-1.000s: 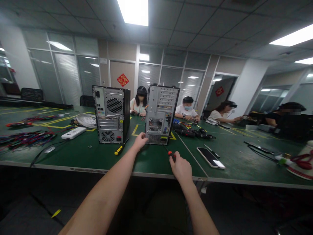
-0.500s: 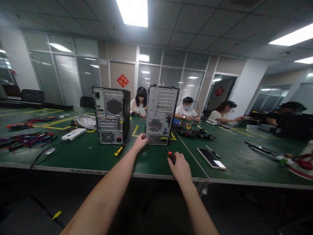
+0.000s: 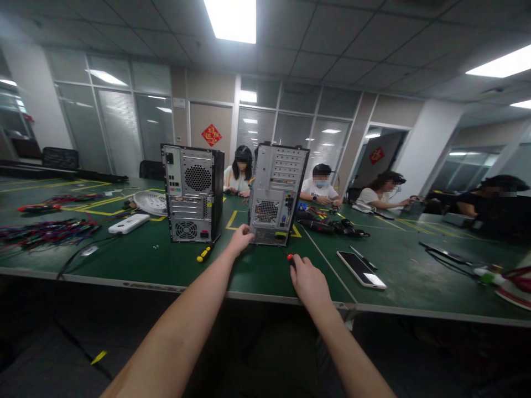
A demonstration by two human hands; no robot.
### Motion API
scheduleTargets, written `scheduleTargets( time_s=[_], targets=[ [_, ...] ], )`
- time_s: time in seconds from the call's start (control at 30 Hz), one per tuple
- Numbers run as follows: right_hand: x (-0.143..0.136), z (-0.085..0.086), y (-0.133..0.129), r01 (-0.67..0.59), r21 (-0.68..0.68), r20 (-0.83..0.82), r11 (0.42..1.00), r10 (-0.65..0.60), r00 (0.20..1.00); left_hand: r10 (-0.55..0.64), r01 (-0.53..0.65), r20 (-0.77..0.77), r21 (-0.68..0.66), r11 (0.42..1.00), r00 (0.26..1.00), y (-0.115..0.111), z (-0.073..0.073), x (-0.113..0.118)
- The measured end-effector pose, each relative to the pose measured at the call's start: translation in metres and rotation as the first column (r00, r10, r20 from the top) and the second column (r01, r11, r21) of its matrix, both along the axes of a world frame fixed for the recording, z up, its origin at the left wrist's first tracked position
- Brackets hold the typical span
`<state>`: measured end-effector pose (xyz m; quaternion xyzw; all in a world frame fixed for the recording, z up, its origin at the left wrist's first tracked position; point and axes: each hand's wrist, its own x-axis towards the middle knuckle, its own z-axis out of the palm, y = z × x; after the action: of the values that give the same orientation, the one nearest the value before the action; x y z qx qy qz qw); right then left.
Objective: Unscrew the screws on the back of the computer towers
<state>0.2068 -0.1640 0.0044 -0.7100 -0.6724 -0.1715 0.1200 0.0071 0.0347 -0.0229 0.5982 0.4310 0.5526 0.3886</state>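
Note:
Two computer cases stand upright on the green table, their rear panels facing me. My left hand (image 3: 241, 240) is at the lower left edge of the right computer case (image 3: 271, 193), its fingers bent together; what they grip, if anything, is hidden. In front of that case's lower right corner, my right hand (image 3: 309, 276) is closed around a red and black screwdriver (image 3: 290, 258), whose tip points toward the bottom of the case. The left computer case (image 3: 191, 193) has a yellow and black screwdriver (image 3: 204, 253) lying before it.
A phone (image 3: 360, 269) lies to the right. On the left are a white power strip (image 3: 129, 223), bundled wires (image 3: 50, 232) and a white round basket (image 3: 150, 202). Black tools and cables (image 3: 332, 225) lie behind my right hand. Several people sit across and along the table.
The view has shifted slightly, moving the scene a little to the right. My right hand has turned somewhat on the screwdriver and covers more of its handle. My left hand stays at the case.

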Motion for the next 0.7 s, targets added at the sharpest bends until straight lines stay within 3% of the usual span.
scheduleTargets(
  time_s=[0.23, 0.43, 0.7],
  targets=[
    [-0.004, 0.003, 0.003, -0.002, -0.036, 0.12, 0.999, 0.006, 0.993, 0.009, -0.009, -0.009, -0.007, 1.0, 1.0, -0.003, 0.002, 0.0],
    [-0.013, 0.002, 0.004, 0.02, -0.057, -0.024, 0.998, -0.021, 0.999, -0.002, 0.002, 0.003, 0.0, 1.0, 1.0, -0.003, 0.001, 0.001],
    [-0.011, -0.003, 0.004, 0.132, -0.075, -0.261, 0.988, -0.147, 0.954, 0.012, -0.012, -0.003, 0.01, 1.0, 1.0, 0.002, -0.002, 0.001]
  ],
)
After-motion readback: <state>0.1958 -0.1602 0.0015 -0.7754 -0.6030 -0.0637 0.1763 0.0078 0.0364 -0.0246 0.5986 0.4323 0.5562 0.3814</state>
